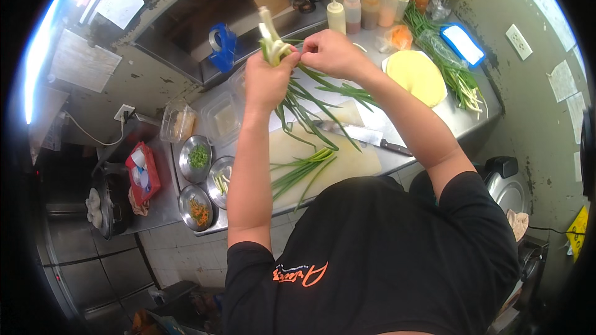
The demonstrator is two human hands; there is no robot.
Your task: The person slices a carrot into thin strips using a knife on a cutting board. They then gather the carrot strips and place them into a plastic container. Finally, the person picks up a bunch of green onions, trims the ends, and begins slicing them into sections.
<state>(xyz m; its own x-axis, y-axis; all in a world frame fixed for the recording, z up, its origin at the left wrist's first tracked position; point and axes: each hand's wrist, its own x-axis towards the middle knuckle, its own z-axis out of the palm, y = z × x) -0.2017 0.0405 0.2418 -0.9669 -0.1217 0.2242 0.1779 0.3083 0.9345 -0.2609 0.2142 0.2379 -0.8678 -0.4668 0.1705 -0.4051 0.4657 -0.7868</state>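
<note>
My left hand grips a bunch of green onions near their white ends, which point up and away; the green leaves hang down over the board. Beside it my right hand has its fingers pinched together near the stalks; whether something thin is between them I cannot tell. Below the leaves, a large kitchen knife with a dark handle lies across the pale cutting board. Cut green onion leaves rest on the nearer part of the board.
Metal bowls of chopped green onion, pale strips and orange shreds stand left, near plastic containers. Squeeze bottles line the back. Round yellow wrappers or sheets and more green onions lie right. A blue tape dispenser is back left.
</note>
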